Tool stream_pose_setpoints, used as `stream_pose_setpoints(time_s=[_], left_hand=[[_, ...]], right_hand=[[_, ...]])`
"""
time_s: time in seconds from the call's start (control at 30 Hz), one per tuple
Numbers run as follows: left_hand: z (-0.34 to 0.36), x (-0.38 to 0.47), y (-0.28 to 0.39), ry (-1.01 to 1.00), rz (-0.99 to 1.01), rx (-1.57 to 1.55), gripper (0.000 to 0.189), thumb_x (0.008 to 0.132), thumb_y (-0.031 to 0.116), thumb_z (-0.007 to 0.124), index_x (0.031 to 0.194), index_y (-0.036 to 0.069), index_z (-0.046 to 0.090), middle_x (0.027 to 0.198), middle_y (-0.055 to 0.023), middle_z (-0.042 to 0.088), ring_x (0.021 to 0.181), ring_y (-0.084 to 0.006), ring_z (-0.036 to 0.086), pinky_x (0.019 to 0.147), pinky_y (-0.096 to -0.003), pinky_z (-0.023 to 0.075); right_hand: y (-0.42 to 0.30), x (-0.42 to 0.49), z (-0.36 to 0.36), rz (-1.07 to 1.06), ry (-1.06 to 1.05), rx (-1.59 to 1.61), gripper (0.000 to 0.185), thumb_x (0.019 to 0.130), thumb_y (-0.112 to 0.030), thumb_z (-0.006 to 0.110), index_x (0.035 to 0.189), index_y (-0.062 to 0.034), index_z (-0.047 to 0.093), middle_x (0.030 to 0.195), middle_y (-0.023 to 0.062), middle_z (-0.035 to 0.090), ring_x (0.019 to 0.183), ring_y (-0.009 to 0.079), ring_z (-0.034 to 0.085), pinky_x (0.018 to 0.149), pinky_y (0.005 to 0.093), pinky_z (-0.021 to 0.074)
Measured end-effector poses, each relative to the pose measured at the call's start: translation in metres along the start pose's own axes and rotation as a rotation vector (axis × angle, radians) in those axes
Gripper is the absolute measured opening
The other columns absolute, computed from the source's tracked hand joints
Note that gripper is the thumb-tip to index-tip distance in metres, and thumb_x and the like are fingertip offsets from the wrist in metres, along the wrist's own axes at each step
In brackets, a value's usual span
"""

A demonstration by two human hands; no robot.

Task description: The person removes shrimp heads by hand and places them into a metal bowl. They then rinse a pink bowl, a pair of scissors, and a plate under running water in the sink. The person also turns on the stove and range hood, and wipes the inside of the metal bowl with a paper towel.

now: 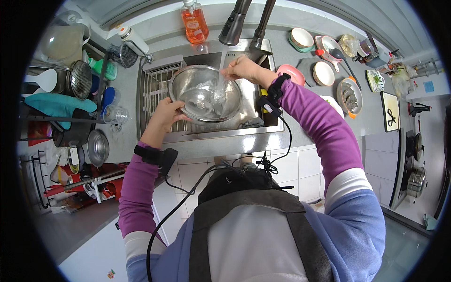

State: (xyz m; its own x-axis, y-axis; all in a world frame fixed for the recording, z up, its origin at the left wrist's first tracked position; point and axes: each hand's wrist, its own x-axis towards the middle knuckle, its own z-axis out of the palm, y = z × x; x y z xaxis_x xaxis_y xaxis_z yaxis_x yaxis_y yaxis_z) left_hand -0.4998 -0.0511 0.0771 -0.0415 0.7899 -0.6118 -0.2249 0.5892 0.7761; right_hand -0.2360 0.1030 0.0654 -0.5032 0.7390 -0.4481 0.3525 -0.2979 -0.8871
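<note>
A stainless steel bowl (206, 93) is over the kitchen sink, with clear water in it. My left hand (165, 114) grips its left rim, thumb on top and fingers beneath. From the dark pull-out faucet head (232, 28) a stream of water runs down into the bowl. My right hand (243, 70) is at the stream, above the bowl's upper right rim, fingertips bent together; whether they pinch anything cannot be made out. Under the bowl's left side is a wire dish rack (153, 91). A grey cloth (252, 122) lies in the sink at the lower right.
Orange liquid soap (195, 24) stands behind the sink. On the right counter are a pink dish (291, 74), several bowls, a dish of shrimp (348, 97) and a cutting board with black scissors (391, 116). A crowded rack with a metal strainer (81, 79) is at left; a glass jar (116, 114) stands beside it.
</note>
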Motion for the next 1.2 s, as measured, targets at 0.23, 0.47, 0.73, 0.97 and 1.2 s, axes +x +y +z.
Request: stream_pose_setpoints(time_s=[0.23, 0.47, 0.73, 0.97, 1.2], left_hand=[[-0.002, -0.001, 0.002, -0.148, -0.088, -0.032, 0.025, 0.084, 0.003, 0.057, 0.099, -0.015, 0.047, 0.094, -0.0253, 0.060, 0.078, -0.0324, 0.067, 0.069, -0.0354, 0.0602], [0.010, 0.026, -0.018, -0.323, -0.177, -0.049, 0.029, 0.086, 0.006, 0.060, 0.104, -0.016, 0.052, 0.098, -0.0204, 0.061, 0.088, -0.0274, 0.065, 0.083, -0.0388, 0.0560], [0.047, 0.066, -0.046, -0.309, -0.200, -0.009, 0.033, 0.090, 0.017, 0.063, 0.107, -0.008, 0.049, 0.104, -0.0207, 0.061, 0.089, -0.0297, 0.065, 0.081, -0.0381, 0.0550], [0.047, 0.077, -0.006, -0.187, 0.174, 0.104, 0.025, 0.093, 0.017, 0.059, 0.111, 0.001, 0.055, 0.102, -0.0098, 0.065, 0.082, -0.0194, 0.068, 0.069, -0.0309, 0.0570], [0.017, 0.036, 0.043, -0.152, 0.287, 0.274, 0.031, 0.089, 0.013, 0.062, 0.116, 0.000, 0.056, 0.095, -0.0082, 0.066, 0.074, -0.0129, 0.067, 0.060, -0.0245, 0.0568]], right_hand=[[0.047, -0.024, -0.016, 0.210, 0.028, -0.346, 0.044, 0.075, -0.013, 0.068, 0.113, 0.0064, 0.061, 0.092, 0.0134, 0.067, 0.083, 0.0244, 0.064, 0.069, 0.0355, 0.0556], [0.041, -0.056, -0.057, 0.176, 0.157, -0.479, 0.025, 0.071, -0.005, 0.061, 0.090, 0.0106, 0.060, 0.082, 0.0214, 0.066, 0.066, 0.0280, 0.068, 0.055, 0.0346, 0.0539], [-0.002, -0.107, -0.071, -0.233, 0.461, -0.696, 0.040, 0.076, -0.013, 0.066, 0.112, 0.0033, 0.057, 0.099, 0.0190, 0.066, 0.085, 0.0271, 0.065, 0.079, 0.0343, 0.0505], [0.019, -0.098, -0.088, -0.153, 0.452, -0.346, 0.029, 0.082, 0.000, 0.064, 0.105, -0.0026, 0.047, 0.085, 0.0066, 0.057, 0.078, 0.0156, 0.060, 0.067, 0.0291, 0.0540], [0.042, -0.047, -0.057, -0.012, 0.316, -0.072, 0.030, 0.082, -0.003, 0.065, 0.106, -0.0029, 0.047, 0.090, 0.0060, 0.054, 0.081, 0.0164, 0.059, 0.067, 0.0298, 0.0542]])
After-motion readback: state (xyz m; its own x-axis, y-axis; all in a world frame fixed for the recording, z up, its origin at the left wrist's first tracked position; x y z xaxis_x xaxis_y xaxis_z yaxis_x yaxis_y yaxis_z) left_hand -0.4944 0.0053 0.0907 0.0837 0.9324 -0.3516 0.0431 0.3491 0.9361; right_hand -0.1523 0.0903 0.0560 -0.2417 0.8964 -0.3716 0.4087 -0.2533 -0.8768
